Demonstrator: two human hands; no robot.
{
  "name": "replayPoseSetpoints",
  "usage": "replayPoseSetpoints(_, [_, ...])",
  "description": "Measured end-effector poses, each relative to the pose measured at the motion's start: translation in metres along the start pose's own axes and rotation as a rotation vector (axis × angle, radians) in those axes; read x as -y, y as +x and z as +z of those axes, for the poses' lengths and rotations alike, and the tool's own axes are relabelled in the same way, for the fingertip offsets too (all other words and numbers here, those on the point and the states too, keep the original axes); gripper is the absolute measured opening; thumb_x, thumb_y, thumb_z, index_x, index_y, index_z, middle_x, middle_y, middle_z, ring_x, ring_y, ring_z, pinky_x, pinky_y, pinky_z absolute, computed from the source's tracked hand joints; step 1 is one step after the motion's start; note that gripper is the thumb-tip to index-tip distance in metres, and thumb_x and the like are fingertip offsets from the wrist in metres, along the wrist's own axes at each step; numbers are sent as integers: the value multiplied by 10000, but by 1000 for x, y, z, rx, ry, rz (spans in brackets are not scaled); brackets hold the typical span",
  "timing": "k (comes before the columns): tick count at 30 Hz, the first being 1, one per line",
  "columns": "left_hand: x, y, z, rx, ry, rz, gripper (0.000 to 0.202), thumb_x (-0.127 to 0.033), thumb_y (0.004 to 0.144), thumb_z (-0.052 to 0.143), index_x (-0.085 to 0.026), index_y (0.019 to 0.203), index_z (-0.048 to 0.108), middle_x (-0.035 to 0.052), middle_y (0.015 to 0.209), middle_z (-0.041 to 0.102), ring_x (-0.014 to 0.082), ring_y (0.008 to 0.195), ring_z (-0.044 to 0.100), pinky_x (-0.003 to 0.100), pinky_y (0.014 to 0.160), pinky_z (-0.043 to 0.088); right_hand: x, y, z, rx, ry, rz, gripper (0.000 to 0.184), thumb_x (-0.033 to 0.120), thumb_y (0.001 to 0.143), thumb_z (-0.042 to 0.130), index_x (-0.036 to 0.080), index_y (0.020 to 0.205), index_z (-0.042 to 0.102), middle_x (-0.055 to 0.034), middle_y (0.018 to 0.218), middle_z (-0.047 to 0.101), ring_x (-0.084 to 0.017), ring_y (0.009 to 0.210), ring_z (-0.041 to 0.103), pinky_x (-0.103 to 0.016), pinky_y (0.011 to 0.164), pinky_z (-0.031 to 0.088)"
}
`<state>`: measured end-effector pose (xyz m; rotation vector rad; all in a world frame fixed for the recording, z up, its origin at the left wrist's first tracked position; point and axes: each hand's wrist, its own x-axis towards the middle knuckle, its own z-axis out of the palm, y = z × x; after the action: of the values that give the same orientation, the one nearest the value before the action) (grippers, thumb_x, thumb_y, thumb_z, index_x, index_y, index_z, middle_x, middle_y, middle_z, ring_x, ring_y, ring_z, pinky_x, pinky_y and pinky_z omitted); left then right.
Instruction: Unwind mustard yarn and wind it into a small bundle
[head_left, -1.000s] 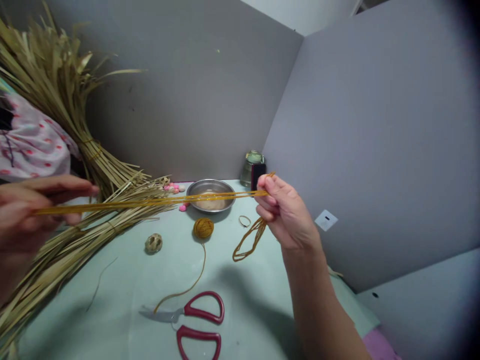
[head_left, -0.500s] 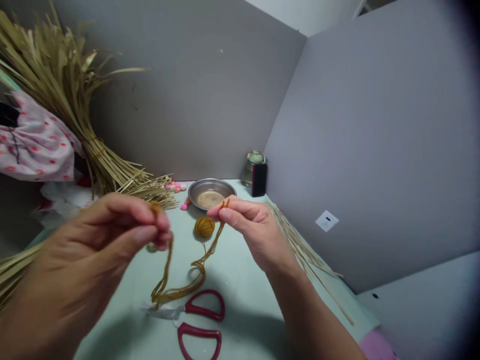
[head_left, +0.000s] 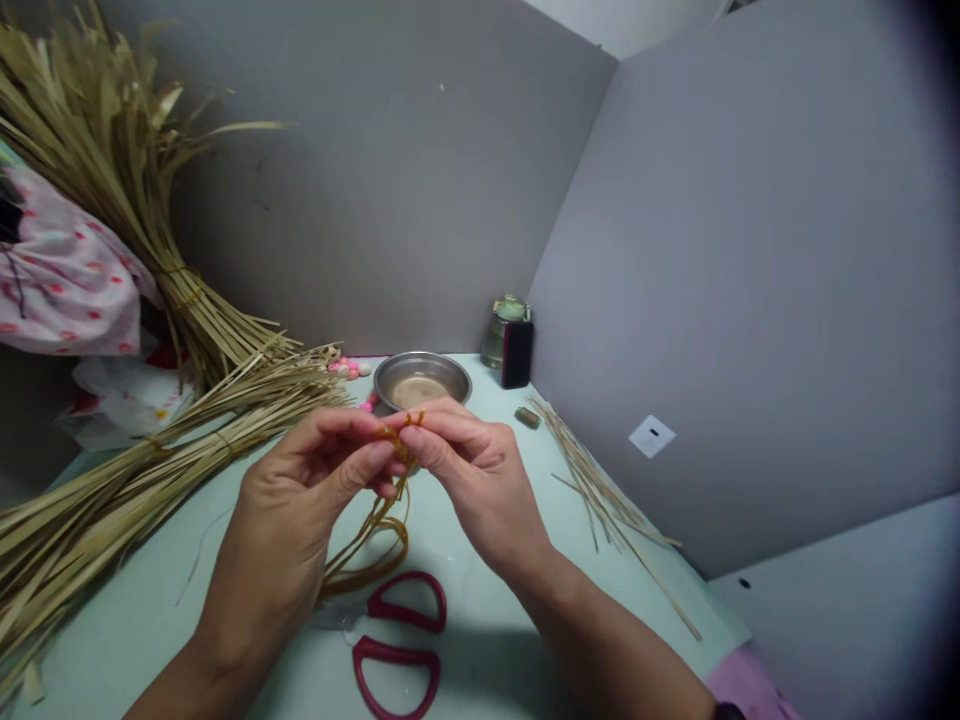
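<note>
My left hand [head_left: 300, 500] and my right hand [head_left: 472, 480] meet above the middle of the pale green table [head_left: 525, 600], fingertips pinched together on the ends of a mustard-yellow yarn bundle [head_left: 375, 545]. The yarn hangs down from the pinch in slack loops that reach the table just behind the red-handled scissors [head_left: 397, 640]. The yarn ball seen earlier is hidden behind my fingers.
A large bundle of dry straw strips [head_left: 135, 470] lies across the left of the table and leans on the grey wall. A metal bowl [head_left: 421, 378], pink beads [head_left: 346, 368], a glass jar [head_left: 506, 330] and a dark phone [head_left: 517, 353] stand at the back. Loose straw strips [head_left: 600, 500] lie along the right wall.
My hands were far apart with the yarn stretched taut between them. They have come together at the centre, and the yarn now hangs folded in loops.
</note>
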<state>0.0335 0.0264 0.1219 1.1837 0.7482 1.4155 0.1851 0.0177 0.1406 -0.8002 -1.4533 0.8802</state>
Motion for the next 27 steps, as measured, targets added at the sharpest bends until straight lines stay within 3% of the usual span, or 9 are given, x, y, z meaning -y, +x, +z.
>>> replayPoseSetpoints(7, [-4, 3, 5, 20, -172, -113, 291, -205, 744, 860, -229, 780, 572, -70, 692, 739, 85, 564, 657, 148, 542, 552, -1, -2, 4, 13, 43, -8, 176, 217, 938, 671, 261, 848, 815, -26, 955, 689, -178, 974, 635, -326, 895, 532])
replayPoseSetpoints(12, [-7, 7, 2, 103, -221, -196, 349, -241, 719, 889, -214, 744, 541, -71, 609, 704, 83, 533, 638, 130, 472, 513, -3, 0, 0, 154, 102, 54, 187, 286, 969, 638, 244, 915, 813, -58, 1128, 707, -213, 1154, 603, -347, 945, 537])
replayPoseSetpoints(14, [-8, 7, 2, 103, -216, -207, 379, -236, 712, 895, -213, 729, 517, -74, 602, 695, 89, 541, 637, 127, 449, 502, -6, 2, -1, 217, 184, 114, 194, 338, 973, 633, 251, 985, 806, -57, 1183, 698, -199, 1037, 652, -330, 861, 571])
replayPoseSetpoints(17, [-7, 7, 2, 96, -187, -220, 410, -233, 717, 891, -214, 708, 481, -73, 595, 689, 89, 546, 628, 130, 453, 501, -9, 3, 0, 254, 309, 173, 208, 394, 959, 645, 263, 1016, 797, -37, 1192, 681, -124, 707, 654, -312, 745, 581])
replayPoseSetpoints(21, [-4, 7, 2, 95, -162, -219, 400, -234, 744, 867, -219, 701, 470, -65, 584, 681, 94, 550, 620, 136, 459, 484, -9, 2, 2, 244, 357, 206, 216, 433, 914, 688, 251, 970, 789, -31, 1163, 677, -115, 631, 632, -308, 705, 572])
replayPoseSetpoints(24, [-1, 7, 0, 161, -100, -221, 318, -280, 792, 829, -225, 746, 519, -54, 586, 678, 101, 553, 606, 146, 467, 468, -9, 2, 2, 238, 370, 228, 213, 431, 922, 675, 236, 932, 759, -27, 1002, 709, -132, 605, 629, -320, 676, 570])
replayPoseSetpoints(27, [1, 10, -4, 256, -3, -232, 244, -296, 815, 807, -245, 864, 574, -70, 628, 644, 78, 503, 522, 138, 436, 397, -7, 5, -4, 127, 366, 181, 182, 383, 933, 678, 222, 873, 737, -9, 835, 700, -162, 770, 683, -334, 838, 564])
